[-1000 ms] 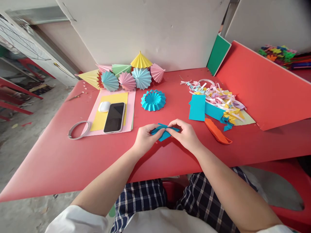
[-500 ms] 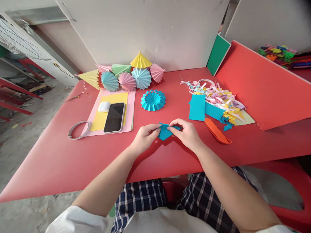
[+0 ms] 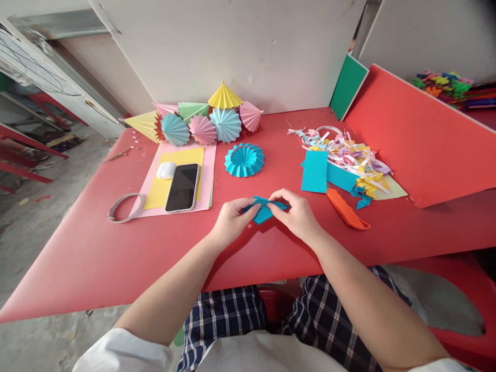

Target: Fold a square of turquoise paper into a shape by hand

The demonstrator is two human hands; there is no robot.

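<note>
Between my two hands is a small folded piece of blue paper, held just over the red table. My left hand pinches its left side, thumb on top. On its right side my right hand is closed, with thumb and fingers gripping the edge. The undersides of the fingers are hidden by the paper. A pleated blue paper ring lies just beyond my hands. Off to the right are a flat blue paper rectangle and an orange cutter-like tool with a toothed edge.
Several pleated paper cones line the back wall. At left, a phone and a white case rest on pink and yellow sheets, beside a grey ring-shaped band. Paper scraps heap near a leaning red board.
My left thumb has slid inward over the blue paper, closer to the right thumb. Everything else on the table stays where it was.
</note>
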